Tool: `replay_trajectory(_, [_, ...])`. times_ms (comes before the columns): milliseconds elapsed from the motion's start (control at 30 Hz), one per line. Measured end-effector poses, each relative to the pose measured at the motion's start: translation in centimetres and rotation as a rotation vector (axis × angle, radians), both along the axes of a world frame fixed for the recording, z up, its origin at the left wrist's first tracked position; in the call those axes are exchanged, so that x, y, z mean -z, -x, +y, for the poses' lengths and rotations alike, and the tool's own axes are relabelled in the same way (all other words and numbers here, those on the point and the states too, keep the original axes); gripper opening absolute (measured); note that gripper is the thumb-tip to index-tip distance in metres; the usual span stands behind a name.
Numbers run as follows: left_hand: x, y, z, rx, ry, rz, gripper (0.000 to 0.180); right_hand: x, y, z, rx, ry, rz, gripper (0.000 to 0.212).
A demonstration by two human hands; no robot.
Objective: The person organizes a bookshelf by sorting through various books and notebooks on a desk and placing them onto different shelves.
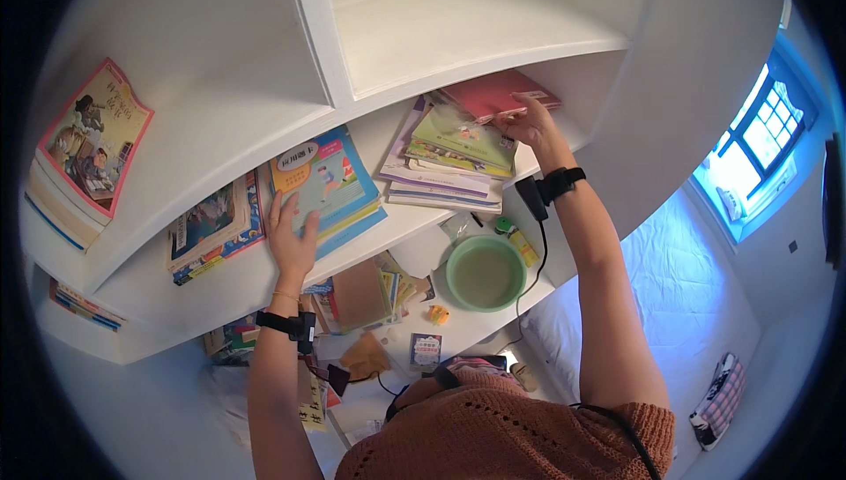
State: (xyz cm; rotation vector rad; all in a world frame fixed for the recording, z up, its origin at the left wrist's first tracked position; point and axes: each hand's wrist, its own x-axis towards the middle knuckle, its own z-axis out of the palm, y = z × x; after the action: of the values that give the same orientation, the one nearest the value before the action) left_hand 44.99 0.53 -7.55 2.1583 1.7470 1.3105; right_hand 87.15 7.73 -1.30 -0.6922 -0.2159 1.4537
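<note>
My left hand (pixel 293 238) rests with fingers spread against a stack of blue-covered workbooks (pixel 333 178) on the middle shelf. Further right, my right hand (pixel 536 132) pinches the near edge of a red book (pixel 498 92) that lies at the back of the shelf, partly over a pile. That pile holds a green booklet (pixel 458 138) on top and several white and purple booklets (pixel 432 182) under it. Left of my left hand sits another pile of books (pixel 211 224) with a dark picture cover. Black straps with small devices circle both wrists.
On the upper shelf at left stands a pink-bordered picture book (pixel 97 136). The desk below holds a green basin (pixel 485 273), a yellow toy (pixel 438 314), a glue bottle (pixel 522 246) and more books (pixel 361 293). A bed (pixel 670 277) is at right; a cable hangs from my right wrist.
</note>
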Motion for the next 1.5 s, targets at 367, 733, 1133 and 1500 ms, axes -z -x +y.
replay_trajectory(367, [0.7, 0.5, 0.3, 0.040, -0.098, 0.019, 0.040, -1.4, -2.1, 2.3, -0.078, -0.271, 0.104, 0.020])
replay_trajectory(733, [1.0, 0.9, 0.6, 0.131, -0.104, -0.168, 0.050, -1.8, 13.6, -3.7, -0.544, -0.283, -0.562, 0.044])
replay_trajectory(1133, [1.8, 1.3, 0.9, 0.157, -0.076, -0.317, 0.057, -1.2, 5.2, -5.1, -0.218, -0.444, -1.151, 0.056])
replay_trajectory(1500, [4.2, 2.8, 2.0, 0.280, -0.051, -0.896, 0.046, 4.5, 0.3, -7.8, 0.026, -0.609, -2.283, 0.037])
